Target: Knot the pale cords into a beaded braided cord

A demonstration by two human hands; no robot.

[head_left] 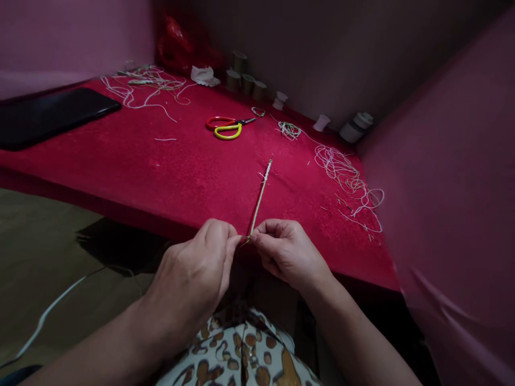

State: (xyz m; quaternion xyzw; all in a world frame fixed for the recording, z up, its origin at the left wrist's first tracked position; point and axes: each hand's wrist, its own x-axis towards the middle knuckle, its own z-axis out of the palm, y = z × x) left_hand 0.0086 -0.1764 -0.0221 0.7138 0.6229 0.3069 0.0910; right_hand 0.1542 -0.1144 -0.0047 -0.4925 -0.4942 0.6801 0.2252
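A thin, pale green braided cord (259, 202) stretches from a small pin-like point on the red cloth down to the table's front edge. At its near end my right hand (287, 249) pinches the cord between thumb and index finger. Just to the left, my left hand (201, 262) is closed, its thumb and index finger pinching thin thread ends beside the cord. Short strands stick out between the two hands. White thread tufts show near the cord's far end.
Scissors (228, 128) with red and yellow handles lie beyond the cord. A black tablet-like object (56, 115) is at left. Tangled threads (340, 169) lie at right, more (147, 88) at back left. Several spools (248, 84) and a white bottle (356, 127) stand at the back.
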